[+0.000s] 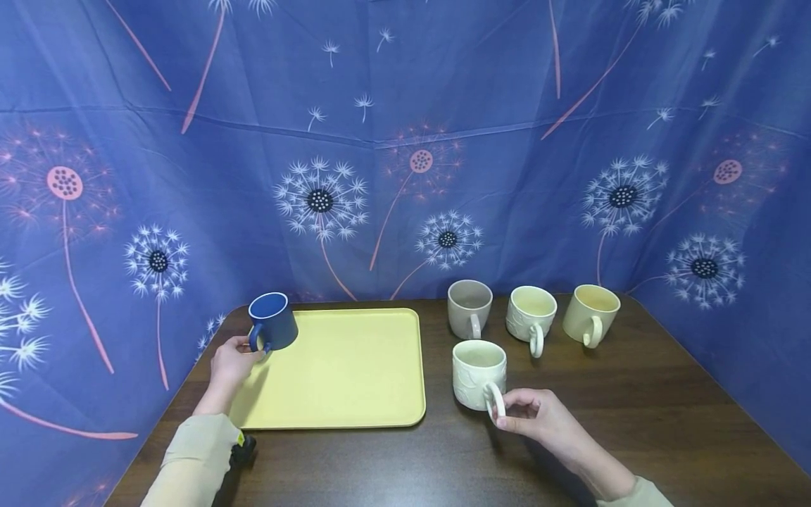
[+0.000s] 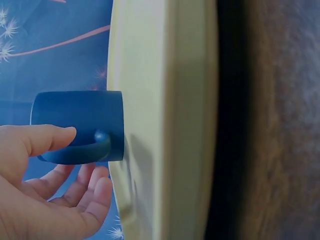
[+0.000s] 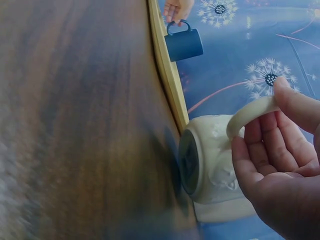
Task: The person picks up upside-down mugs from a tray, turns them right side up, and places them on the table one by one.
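Note:
A dark blue mug (image 1: 274, 322) stands upright on the far left corner of a yellow tray (image 1: 342, 373). My left hand (image 1: 233, 365) is at its handle. In the left wrist view the thumb lies along one side of the handle, while the other fingers (image 2: 95, 182) sit loosely bent on the other side, without a firm grip showing. On the right, my right hand (image 1: 538, 422) pinches the handle of a white mug (image 1: 476, 374) with a raised pattern. The right wrist view shows this mug's underside (image 3: 190, 162), off the table.
Behind the held white mug stand a grey mug (image 1: 469, 310), another patterned white mug (image 1: 527, 313) and a cream mug (image 1: 589, 313), in a row on the dark wooden table (image 1: 633, 401). A blue dandelion-print cloth (image 1: 393, 98) hangs behind the table and at its sides.

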Demonstrator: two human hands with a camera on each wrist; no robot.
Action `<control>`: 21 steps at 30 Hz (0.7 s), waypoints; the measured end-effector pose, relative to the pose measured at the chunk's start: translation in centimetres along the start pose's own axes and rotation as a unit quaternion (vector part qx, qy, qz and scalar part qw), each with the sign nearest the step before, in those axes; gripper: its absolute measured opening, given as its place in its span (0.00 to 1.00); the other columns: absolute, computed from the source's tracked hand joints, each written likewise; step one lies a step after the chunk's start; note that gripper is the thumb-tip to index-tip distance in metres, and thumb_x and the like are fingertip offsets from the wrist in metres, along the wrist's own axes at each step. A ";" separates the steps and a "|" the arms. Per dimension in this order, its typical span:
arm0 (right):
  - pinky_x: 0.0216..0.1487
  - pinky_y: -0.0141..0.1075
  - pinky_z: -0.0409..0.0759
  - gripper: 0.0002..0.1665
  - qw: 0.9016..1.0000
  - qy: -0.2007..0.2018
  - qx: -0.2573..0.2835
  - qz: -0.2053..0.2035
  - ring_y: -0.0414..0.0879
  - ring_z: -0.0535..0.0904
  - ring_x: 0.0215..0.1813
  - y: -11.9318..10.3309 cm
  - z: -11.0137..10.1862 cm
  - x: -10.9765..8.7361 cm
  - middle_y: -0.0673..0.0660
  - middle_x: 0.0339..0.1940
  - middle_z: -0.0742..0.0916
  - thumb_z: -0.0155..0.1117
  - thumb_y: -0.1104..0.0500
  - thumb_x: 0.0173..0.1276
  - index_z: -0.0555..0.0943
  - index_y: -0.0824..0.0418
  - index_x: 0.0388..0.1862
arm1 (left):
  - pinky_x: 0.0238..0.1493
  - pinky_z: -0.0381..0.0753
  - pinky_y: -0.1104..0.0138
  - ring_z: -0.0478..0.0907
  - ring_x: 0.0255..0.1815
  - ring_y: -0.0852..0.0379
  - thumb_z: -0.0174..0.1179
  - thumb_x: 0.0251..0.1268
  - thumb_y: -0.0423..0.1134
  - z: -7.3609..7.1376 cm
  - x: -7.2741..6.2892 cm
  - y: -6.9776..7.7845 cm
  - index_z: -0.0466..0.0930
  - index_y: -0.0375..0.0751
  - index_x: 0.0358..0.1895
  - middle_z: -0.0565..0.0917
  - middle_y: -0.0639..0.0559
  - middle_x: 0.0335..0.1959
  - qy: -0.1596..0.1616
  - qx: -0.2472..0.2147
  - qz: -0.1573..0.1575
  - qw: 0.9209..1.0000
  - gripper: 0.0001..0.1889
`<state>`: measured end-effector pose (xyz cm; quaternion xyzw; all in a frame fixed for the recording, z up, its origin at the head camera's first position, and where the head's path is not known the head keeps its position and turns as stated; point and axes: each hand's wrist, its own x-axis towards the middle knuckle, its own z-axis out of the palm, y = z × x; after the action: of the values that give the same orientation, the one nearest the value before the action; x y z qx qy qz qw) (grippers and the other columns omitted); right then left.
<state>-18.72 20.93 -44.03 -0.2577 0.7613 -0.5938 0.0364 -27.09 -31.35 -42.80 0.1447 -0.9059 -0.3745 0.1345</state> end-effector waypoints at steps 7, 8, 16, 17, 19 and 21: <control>0.42 0.30 0.78 0.12 0.998 -0.037 0.013 0.040 0.41 0.82 0.41 -0.2 -0.1 0.2 0.59 0.36 0.87 0.68 0.66 0.57 0.80 0.73 0.39 | 0.51 0.64 0.46 0.72 0.49 0.32 0.63 0.54 0.37 0.5 0.1 -0.4 0.72 0.24 0.51 0.80 0.29 0.45 -0.003 0.003 0.002 1.000 0.23; 0.42 0.30 0.78 0.13 0.998 -0.044 0.015 0.046 0.42 0.83 0.42 -0.3 -0.1 0.1 0.59 0.36 0.87 0.68 0.66 0.57 0.80 0.73 0.39 | 0.50 0.64 0.46 0.72 0.48 0.32 0.63 0.54 0.37 0.6 0.1 -0.4 0.73 0.24 0.49 0.80 0.29 0.44 -0.001 0.006 0.003 1.000 0.23; 0.41 0.29 0.76 0.15 0.995 -0.069 0.001 0.066 0.38 0.82 0.40 0.0 0.0 -0.2 0.67 0.35 0.86 0.69 0.65 0.56 0.81 0.75 0.38 | 0.43 0.69 0.52 0.74 0.41 0.36 0.64 0.52 0.35 1.1 -0.1 -0.7 0.75 0.22 0.42 0.81 0.30 0.36 0.020 -0.014 -0.025 0.999 0.19; 0.41 0.29 0.75 0.14 0.995 -0.069 -0.001 0.068 0.38 0.82 0.39 0.1 -0.1 -0.2 0.67 0.35 0.86 0.70 0.64 0.55 0.81 0.74 0.37 | 0.41 0.69 0.54 0.74 0.40 0.37 0.64 0.52 0.35 1.2 -0.1 -0.8 0.76 0.22 0.42 0.81 0.31 0.35 0.023 -0.020 -0.030 0.999 0.18; 0.40 0.29 0.75 0.14 0.995 -0.075 0.000 0.064 0.38 0.81 0.38 0.3 -0.1 -0.3 0.68 0.35 0.86 0.70 0.65 0.55 0.81 0.75 0.37 | 0.38 0.69 0.57 0.74 0.39 0.38 0.64 0.52 0.35 1.2 0.0 -0.8 0.76 0.22 0.40 0.82 0.31 0.34 0.026 -0.024 -0.036 0.999 0.17; 0.39 0.29 0.75 0.14 0.995 -0.080 0.005 0.066 0.38 0.81 0.38 0.4 -0.1 -0.3 0.68 0.35 0.86 0.70 0.65 0.54 0.81 0.74 0.37 | 0.36 0.68 0.60 0.74 0.38 0.39 0.64 0.52 0.34 1.3 0.0 -1.0 0.77 0.22 0.39 0.82 0.32 0.33 0.026 -0.028 -0.038 0.999 0.16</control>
<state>-18.63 21.18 -44.50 -0.2537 0.7680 -0.5717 0.1378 -27.38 -31.19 -44.35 0.1849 -0.8852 -0.4005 0.1476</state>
